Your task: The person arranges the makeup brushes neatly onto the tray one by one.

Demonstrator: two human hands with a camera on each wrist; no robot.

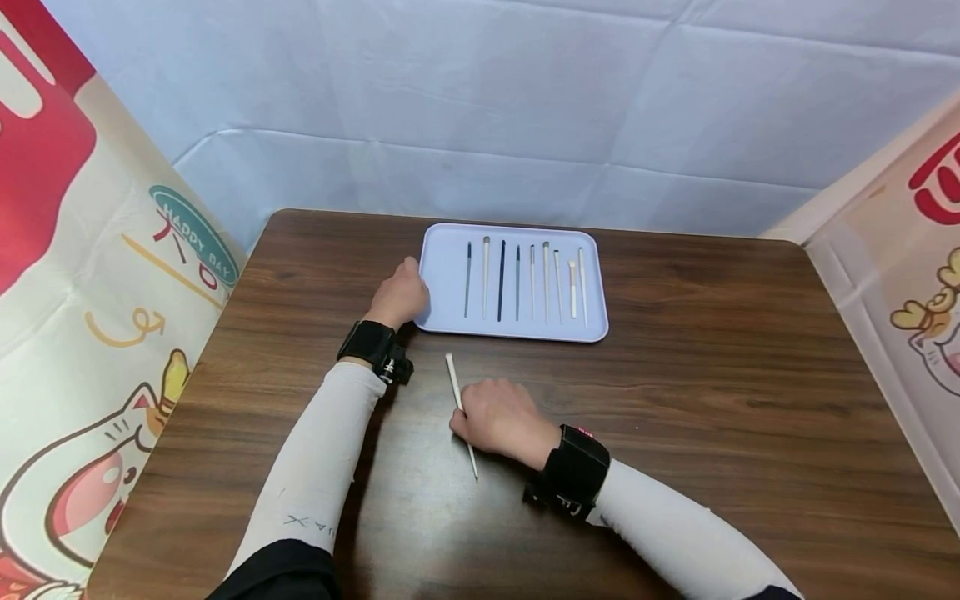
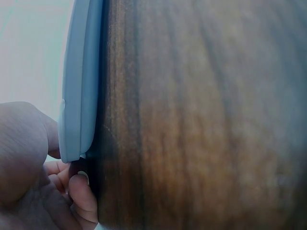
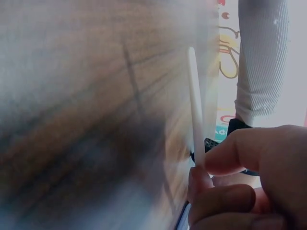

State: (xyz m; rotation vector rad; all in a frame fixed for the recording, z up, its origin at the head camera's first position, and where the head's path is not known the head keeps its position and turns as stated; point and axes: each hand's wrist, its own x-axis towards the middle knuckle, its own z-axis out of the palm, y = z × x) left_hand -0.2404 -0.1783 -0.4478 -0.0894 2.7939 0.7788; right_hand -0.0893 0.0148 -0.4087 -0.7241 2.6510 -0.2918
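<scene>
A pale lavender tray (image 1: 446,321) lies toward the table's far edge, with several slim brushes (image 1: 546,283) laid side by side in it. At its left end my left hand (image 1: 399,294) grips the rim; the left wrist view shows the thumb above the tray wall (image 2: 79,96) and curled fingers below it. Nearer the front, my right hand (image 1: 504,419) pinches a white brush (image 1: 454,379) around its middle. In the right wrist view thumb and fingertips close on the brush's handle (image 3: 195,105), which slants just off the tabletop.
The dark wooden table (image 1: 697,375) extends to both sides of the tray. A pale cloth backdrop (image 1: 480,108) hangs behind it. Printed cartoon sheets stand at the left (image 1: 82,417) and right (image 1: 900,333).
</scene>
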